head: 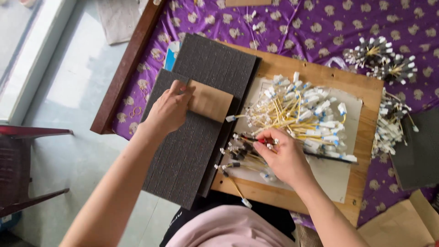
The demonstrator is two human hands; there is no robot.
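Here, left hand (170, 109) fingers pinch a cardboard piece (209, 100) — right hand (282, 154) fingers grip small cables (249, 142).

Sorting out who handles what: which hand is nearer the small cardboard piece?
Left. The left hand touches the cardboard piece; the right hand is among the wires.

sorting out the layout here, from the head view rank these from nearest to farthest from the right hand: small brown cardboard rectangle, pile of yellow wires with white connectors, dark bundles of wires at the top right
Measured from the right hand:
1. Pile of yellow wires with white connectors, just above the hand on the wooden board.
2. Small brown cardboard rectangle, to the left on the dark grey foam sheets, under the left hand.
3. Dark bundles of wires, top right on the purple cloth.
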